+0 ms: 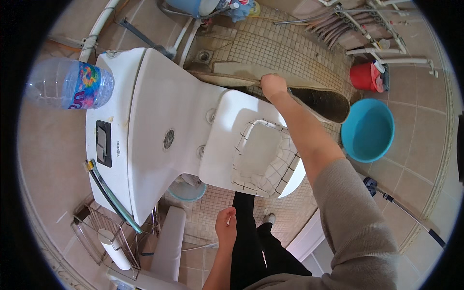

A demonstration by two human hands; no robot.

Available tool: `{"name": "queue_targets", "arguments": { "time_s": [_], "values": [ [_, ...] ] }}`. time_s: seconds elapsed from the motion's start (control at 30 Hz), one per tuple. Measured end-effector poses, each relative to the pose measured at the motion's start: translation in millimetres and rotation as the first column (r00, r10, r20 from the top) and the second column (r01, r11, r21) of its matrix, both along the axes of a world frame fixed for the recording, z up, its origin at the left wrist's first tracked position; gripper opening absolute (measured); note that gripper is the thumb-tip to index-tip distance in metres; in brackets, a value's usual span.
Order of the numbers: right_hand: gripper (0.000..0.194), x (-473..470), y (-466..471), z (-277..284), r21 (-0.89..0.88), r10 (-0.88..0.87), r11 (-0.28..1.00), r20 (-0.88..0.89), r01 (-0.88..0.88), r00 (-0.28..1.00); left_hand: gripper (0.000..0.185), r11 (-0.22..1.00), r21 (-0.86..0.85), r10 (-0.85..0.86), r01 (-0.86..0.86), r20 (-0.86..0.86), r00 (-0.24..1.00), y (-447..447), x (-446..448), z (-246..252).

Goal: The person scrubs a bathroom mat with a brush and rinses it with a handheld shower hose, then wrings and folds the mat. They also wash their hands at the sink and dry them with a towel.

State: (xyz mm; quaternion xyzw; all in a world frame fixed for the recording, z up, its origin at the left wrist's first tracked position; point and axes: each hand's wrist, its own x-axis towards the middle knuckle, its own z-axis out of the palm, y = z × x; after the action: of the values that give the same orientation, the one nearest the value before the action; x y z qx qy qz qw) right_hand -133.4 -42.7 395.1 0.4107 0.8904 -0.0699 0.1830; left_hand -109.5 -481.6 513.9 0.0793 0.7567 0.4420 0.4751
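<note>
My right hand (274, 86) grips the edge of a folded beige mat with a dark underside (320, 103), beyond the toilet. A square white basket with a checked cloth lining (262, 156) rests on the closed toilet lid (217, 159), below my right forearm. My left hand (226, 224) hangs in front of the toilet over my dark trousers, fingers loosely curled, with no object visible in it. The white toilet tank (108, 134) carries a large clear plastic bottle (72, 84) and two toothbrushes (110, 195).
A blue basin (367, 130) and a red bucket (366, 76) stand on the tiled floor. A toilet brush (145, 38) leans by white pipes. A metal rack (108, 235) is at lower left, a small basin (186, 188) beside the toilet, a mop (391, 199) at right.
</note>
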Motion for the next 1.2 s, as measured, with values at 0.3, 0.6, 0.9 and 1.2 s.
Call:
{"name": "queue_targets", "arguments": {
  "time_s": [0.3,0.6,0.9,1.2],
  "values": [
    [0.024,66.0,48.7,46.4,-0.085,-0.027,0.996,-0.07,0.021,0.997,0.021,0.997,-0.072,-0.036,0.034,-0.019,0.999,-34.3,-4.3,28.1],
    [0.026,165.3,82.4,143.4,0.026,0.182,0.983,-0.107,-0.18,0.978,0.018,0.994,-0.002,-0.11,0.111,0.078,0.991,-15.8,17.4,63.0],
    [0.027,243.1,76.6,229.1,0.127,0.07,0.99,-0.119,-0.055,0.99,0.019,0.981,0.099,-0.175,0.168,0.059,0.983,3.6,69.0,96.7],
    [0.028,321.9,59.9,272.1,0.185,-0.249,0.94,-0.197,0.286,0.948,0.018,0.969,0.165,-0.201,0.185,0.086,0.976,8.2,122.3,121.8]
  ]
}}
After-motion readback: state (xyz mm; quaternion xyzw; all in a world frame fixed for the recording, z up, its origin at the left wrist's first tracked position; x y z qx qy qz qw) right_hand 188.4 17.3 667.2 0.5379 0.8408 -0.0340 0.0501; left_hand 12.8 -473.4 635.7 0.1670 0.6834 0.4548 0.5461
